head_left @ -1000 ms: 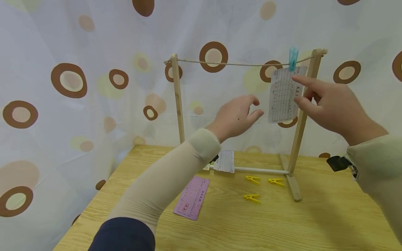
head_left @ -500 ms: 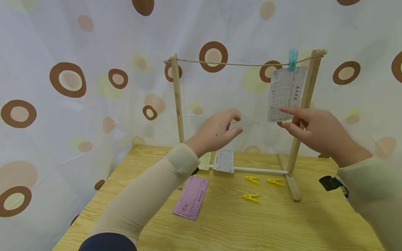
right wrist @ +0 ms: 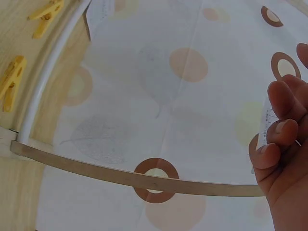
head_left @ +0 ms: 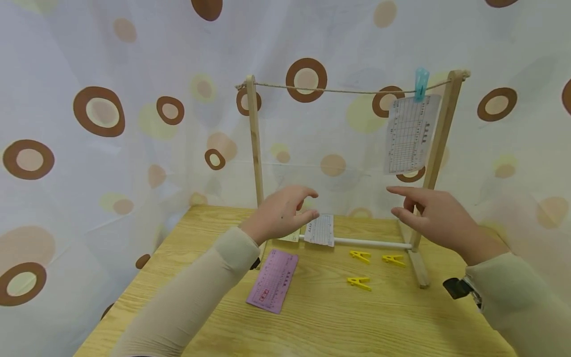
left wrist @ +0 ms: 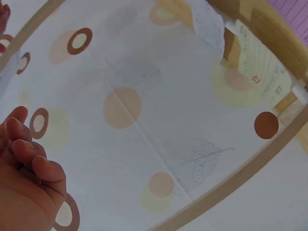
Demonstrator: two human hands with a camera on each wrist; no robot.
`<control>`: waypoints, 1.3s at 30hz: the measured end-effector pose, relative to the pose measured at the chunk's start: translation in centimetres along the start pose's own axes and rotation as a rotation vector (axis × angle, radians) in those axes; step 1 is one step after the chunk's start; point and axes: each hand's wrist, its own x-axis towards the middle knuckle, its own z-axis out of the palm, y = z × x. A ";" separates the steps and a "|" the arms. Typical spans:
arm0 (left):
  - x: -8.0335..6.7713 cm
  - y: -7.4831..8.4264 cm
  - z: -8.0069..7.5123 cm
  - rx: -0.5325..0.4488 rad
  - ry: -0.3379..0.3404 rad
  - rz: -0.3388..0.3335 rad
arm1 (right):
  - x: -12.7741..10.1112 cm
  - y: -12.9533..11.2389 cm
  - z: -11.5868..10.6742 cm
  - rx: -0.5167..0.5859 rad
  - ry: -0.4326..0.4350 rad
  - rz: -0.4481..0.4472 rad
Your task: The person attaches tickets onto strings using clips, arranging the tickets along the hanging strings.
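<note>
A white printed card [head_left: 410, 134] hangs from the string [head_left: 330, 90] of a wooden rack [head_left: 255, 148], held by a blue clothespin [head_left: 421, 84] near the right post. My left hand [head_left: 312, 204] hovers low between the posts, fingers loosely curled and empty, just above a pale yellow card [head_left: 292, 237] and a white card [head_left: 322, 230] leaning on the white rod [head_left: 374, 242]. My right hand [head_left: 394, 201] hangs below the hung card, index finger out, holding nothing. The wrist views show the curled fingers [left wrist: 33, 168] and fingers [right wrist: 281, 139] empty.
Three yellow clothespins [head_left: 359, 256] [head_left: 393, 260] [head_left: 359, 282] lie on the wooden table [head_left: 357, 322] in front of the rod. A purple card [head_left: 273, 280] lies at the front left. A spotted curtain [head_left: 111, 124] hangs close behind the rack.
Both hands have come down from the level of the hung card toward the table. The right hand has left the card, which hangs still on its clip.
</note>
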 end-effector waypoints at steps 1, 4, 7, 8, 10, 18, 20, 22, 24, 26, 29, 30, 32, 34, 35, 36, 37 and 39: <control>-0.3 -0.3 0.3 0.002 -0.007 -0.002 | -0.2 0.1 0.4 0.008 -0.012 0.005; -1.1 -1.1 1.0 0.010 -0.024 -0.002 | -0.8 0.4 1.5 0.039 -0.046 0.010; -1.9 -1.9 1.9 0.020 -0.039 0.000 | -1.5 0.7 2.6 0.075 -0.087 0.039; -2.1 -2.1 2.2 0.022 -0.043 0.003 | -1.7 0.8 3.0 0.087 -0.098 0.049; -2.6 -2.7 2.8 0.034 -0.054 0.003 | -2.2 1.0 3.7 0.109 -0.119 0.071; -4.4 -5.2 5.5 0.043 -0.133 -0.062 | -3.7 1.7 6.5 0.147 -0.168 0.109; -4.9 -5.8 6.1 0.028 -0.155 -0.102 | -4.0 1.9 7.0 0.170 -0.179 0.124; -5.5 -6.4 6.6 0.005 -0.171 -0.139 | -4.3 2.0 7.6 0.192 -0.194 0.134; -6.1 -7.0 7.1 -0.010 -0.182 -0.167 | -4.5 2.1 8.2 0.209 -0.212 0.136; -6.6 -7.5 7.6 -0.027 -0.197 -0.180 | -5.0 2.4 8.7 0.217 -0.232 0.142; -7.4 -8.2 8.1 -0.041 -0.217 -0.198 | -5.5 2.6 9.5 0.243 -0.274 0.148; -7.7 -8.4 8.3 -0.048 -0.221 -0.206 | -5.7 2.7 9.9 0.247 -0.284 0.146; -8.1 -8.8 8.5 -0.060 -0.227 -0.226 | -5.9 2.8 10.4 0.271 -0.304 0.138; -8.4 -9.1 8.7 -0.068 -0.236 -0.250 | -6.0 2.8 11.1 0.296 -0.324 0.129; -8.5 -9.2 8.7 -0.073 -0.241 -0.262 | -6.0 2.8 11.3 0.311 -0.334 0.127; -8.5 -9.3 8.8 -0.076 -0.247 -0.275 | -6.1 2.8 11.6 0.327 -0.349 0.134; -8.6 -9.4 8.8 -0.074 -0.259 -0.289 | -6.2 2.8 11.9 0.344 -0.368 0.140; -8.6 -9.6 9.0 -0.074 -0.280 -0.312 | -6.5 2.9 12.4 0.363 -0.401 0.159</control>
